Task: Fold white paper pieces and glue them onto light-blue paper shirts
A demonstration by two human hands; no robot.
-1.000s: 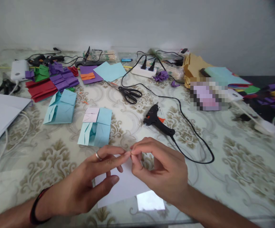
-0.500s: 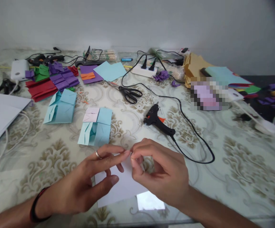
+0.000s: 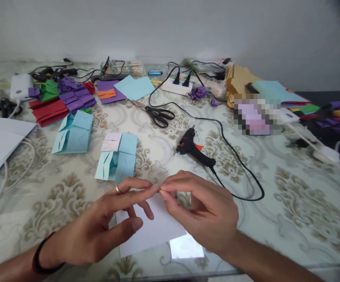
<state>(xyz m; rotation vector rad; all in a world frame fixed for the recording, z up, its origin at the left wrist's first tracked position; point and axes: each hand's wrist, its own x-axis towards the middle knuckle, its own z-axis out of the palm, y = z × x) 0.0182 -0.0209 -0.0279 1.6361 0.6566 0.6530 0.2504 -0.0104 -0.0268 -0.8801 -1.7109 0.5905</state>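
Head view: the right hand pinches shut against a fingertip of the loosely open left hand, probably for fine control. Whether anything is pinched, I cannot tell; white paper lies beneath.

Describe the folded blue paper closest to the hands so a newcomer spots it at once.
On the patterned table, find the black glue gun, then look left of it, just beyond the left hand. The folded blue paper lies there. Unlike the other folded one to its left, it has a pale pink patch over its far left corner.
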